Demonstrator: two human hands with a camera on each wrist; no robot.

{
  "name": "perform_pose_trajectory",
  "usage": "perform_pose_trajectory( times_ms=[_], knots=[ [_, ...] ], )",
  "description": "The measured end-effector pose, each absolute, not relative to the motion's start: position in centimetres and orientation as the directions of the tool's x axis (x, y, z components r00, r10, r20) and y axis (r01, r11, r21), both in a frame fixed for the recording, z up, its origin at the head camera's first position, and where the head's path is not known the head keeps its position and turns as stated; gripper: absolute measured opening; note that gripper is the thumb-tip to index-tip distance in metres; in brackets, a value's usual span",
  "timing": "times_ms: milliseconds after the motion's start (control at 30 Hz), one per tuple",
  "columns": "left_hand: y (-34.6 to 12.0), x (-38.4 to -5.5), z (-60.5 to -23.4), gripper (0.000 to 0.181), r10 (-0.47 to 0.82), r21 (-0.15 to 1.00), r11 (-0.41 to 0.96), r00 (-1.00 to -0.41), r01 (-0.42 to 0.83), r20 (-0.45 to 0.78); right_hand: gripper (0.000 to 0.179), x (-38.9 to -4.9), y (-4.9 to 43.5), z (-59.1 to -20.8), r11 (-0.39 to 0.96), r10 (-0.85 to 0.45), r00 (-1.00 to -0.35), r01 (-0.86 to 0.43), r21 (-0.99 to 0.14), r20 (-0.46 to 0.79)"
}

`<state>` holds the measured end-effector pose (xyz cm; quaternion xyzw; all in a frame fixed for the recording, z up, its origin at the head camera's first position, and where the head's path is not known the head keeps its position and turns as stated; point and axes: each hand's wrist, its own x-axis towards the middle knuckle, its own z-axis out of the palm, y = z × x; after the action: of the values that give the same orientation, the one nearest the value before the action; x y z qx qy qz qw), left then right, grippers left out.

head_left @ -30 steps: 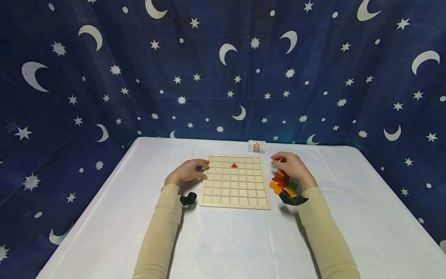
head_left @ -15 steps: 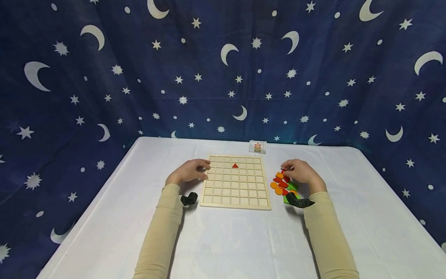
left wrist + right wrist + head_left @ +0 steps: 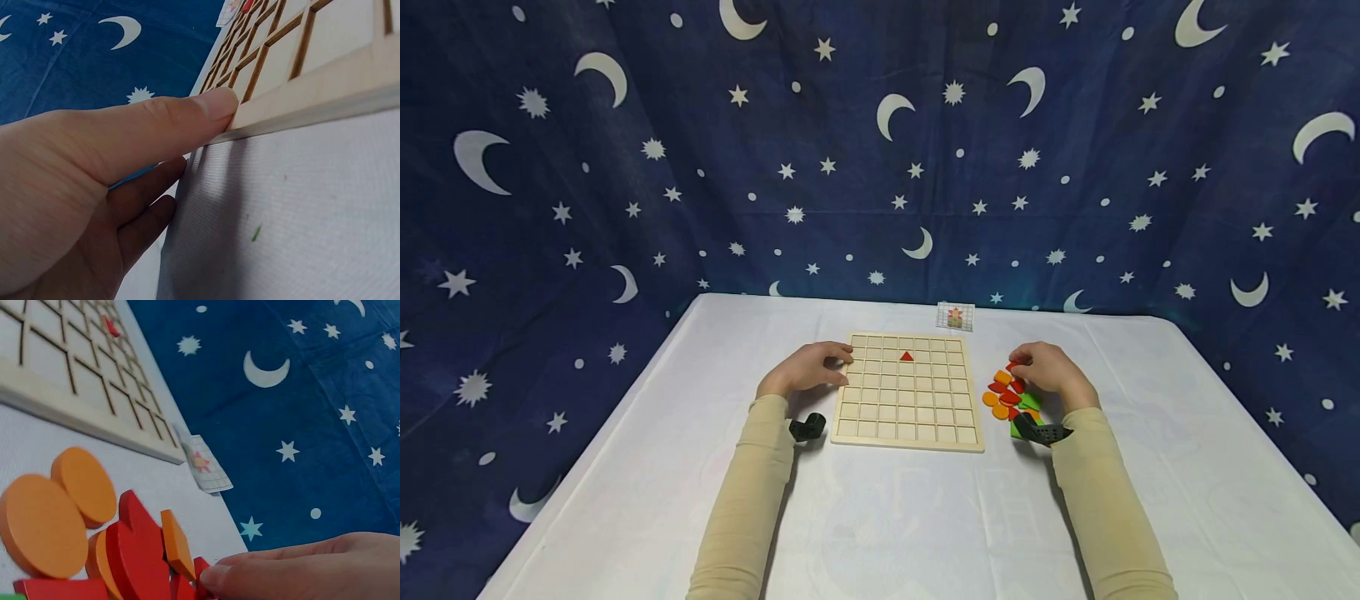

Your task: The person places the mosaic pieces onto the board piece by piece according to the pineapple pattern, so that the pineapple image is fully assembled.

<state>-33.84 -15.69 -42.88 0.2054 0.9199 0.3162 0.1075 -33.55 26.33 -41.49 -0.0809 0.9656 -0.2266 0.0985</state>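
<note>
A wooden grid board (image 3: 907, 446) lies on the white table with one red triangle (image 3: 907, 357) in an upper cell. My left hand (image 3: 805, 367) rests at the board's left edge. In the left wrist view its thumb (image 3: 215, 105) touches the rim, and the other fingers hang loosely below. To the right of the board, my right hand (image 3: 1051, 371) pinches a small red piece (image 3: 201, 570) at the far side of a loose pile. That pile has orange discs (image 3: 44, 526), an orange block (image 3: 177, 544), red pieces (image 3: 1010, 398) and green pieces (image 3: 1028, 402).
Behind the board lies a small picture card (image 3: 955, 317) with a gridded flower-like figure. A dark blue curtain (image 3: 850, 150) with moons and stars hangs along the table's back and sides. Black wrist cameras (image 3: 807, 427) sit on both sleeves.
My right hand has come back from beside the board's upper right to the pile, and its fingertips have closed on a red piece. The left hand has stayed at the board's edge.
</note>
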Motion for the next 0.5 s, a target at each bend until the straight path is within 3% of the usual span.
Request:
perform_pose_trajectory(
  times_ms=[267,500],
  knots=[
    [-15.78,-33.72,-42.78,0.043,0.453,0.615,0.719,-0.890,0.324,-0.060,0.036,-33.68,26.44,-41.08,0.891,-0.247,-0.951,-0.147,-0.429,-0.187],
    [-15.69,-33.81,-42.84,0.044,0.455,0.616,0.718,-0.888,0.324,-0.063,0.037,-33.71,26.85,-41.23,0.846,-0.330,-0.930,-0.216,-0.487,-0.161]
  ],
)
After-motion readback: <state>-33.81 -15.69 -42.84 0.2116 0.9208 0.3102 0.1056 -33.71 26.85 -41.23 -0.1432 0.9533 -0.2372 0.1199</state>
